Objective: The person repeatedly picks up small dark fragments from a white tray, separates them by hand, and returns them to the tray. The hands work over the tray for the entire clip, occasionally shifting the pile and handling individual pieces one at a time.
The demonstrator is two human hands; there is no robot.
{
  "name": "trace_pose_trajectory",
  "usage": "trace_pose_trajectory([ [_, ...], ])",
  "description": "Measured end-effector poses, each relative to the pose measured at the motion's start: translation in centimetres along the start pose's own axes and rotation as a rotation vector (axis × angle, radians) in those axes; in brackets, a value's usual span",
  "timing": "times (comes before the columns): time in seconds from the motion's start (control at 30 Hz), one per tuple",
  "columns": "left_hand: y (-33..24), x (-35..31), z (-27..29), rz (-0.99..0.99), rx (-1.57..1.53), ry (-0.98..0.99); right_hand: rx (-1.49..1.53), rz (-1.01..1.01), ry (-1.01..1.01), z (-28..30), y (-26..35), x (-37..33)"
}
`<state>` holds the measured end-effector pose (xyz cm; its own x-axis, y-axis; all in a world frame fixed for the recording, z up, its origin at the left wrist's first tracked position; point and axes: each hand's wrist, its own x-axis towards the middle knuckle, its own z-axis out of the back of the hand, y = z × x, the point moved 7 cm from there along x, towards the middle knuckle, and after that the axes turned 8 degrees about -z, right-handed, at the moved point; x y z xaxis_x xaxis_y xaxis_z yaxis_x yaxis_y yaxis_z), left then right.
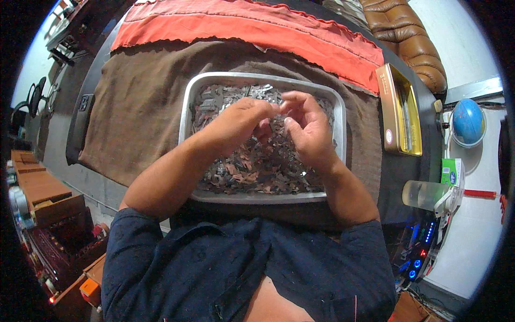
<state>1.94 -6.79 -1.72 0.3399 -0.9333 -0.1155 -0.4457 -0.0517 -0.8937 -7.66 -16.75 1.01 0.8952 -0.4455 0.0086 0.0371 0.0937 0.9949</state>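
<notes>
Left hand [256, 114]: above the tray's middle, fingers curled, tips close to the other hand; whether a scrap is pinched cannot be told.
Right hand [311, 131]: half-curled, thumb and forefinger apart; any hold on a scrap cannot be told.
Scraps [241, 174]: small, flat, grey-brown, some shiny; spread across the tray beneath both hands.
Tray [184, 121]: silver-coloured, rounded corners; on brown cloth [137, 112].
Far side: red cloth [241, 28].
Right side: gold tin [390, 115], standing open.
</notes>
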Motion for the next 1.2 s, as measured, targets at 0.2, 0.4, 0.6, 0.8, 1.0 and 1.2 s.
trace_pose_trajectory([
  [0.2, 0.1, 0.0, 1.0, -0.008, 0.023, -0.037, 0.048, 0.049, 0.232, -0.5, 0.8, -0.3],
  [0.4, 0.5, -0.3, 0.5, 0.008, 0.172, 0.102, -0.031, 0.128, 0.164, -0.8, 0.5, 0.3],
  [0.6, 1.9, 0.2, 0.8, 0.004, 0.178, 0.124, -0.267, 0.377, 0.139, -0.3, 2.6, -0.7],
  [0.8, 1.4, -0.3, 0.1, -0.025, 0.24, 0.152, -0.353, 0.429, 0.047, 0.1, 2.9, -1.4],
  [1.0, 0.4, -0.8, -0.8, -0.049, 0.407, 0.209, -0.482, 0.588, -0.057, 0.7, 3.0, -1.4],
  [1.2, -1.1, -0.9, 0.8, -0.158, 0.222, 0.119, -0.443, 0.569, -0.035, -0.4, 1.7, -0.6],
])
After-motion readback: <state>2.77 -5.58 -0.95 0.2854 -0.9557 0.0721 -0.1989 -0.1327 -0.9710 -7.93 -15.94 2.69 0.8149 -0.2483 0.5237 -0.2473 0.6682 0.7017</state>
